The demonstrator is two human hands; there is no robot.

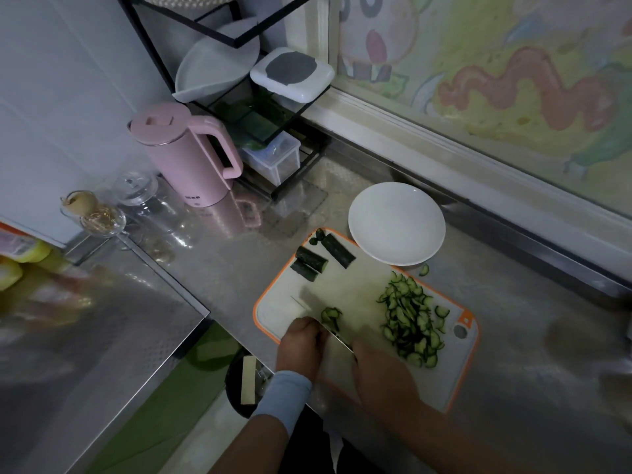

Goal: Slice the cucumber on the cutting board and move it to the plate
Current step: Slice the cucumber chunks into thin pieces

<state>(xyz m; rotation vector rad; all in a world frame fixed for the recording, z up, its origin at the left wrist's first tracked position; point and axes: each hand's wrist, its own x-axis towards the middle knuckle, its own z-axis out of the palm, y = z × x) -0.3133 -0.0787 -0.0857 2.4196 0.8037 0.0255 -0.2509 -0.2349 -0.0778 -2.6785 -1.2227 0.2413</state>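
Down at the near edge of the cutting board [460,371], the right hand [383,371] is wrapped around a broad knife [337,355], its blade blurred. The left hand [299,340], in a blue wristband, sits knuckles-up against the blade, fingers curled. I cannot tell whether it grips anything. A few fresh cuts [331,315] lie just beyond it. A heap of cucumber slices [413,323] covers the board's right side, and uncut cucumber lengths [312,263] lie at its far corner. The white plate [396,224] sits on the steel surface [222,268], touching the board's far edge.
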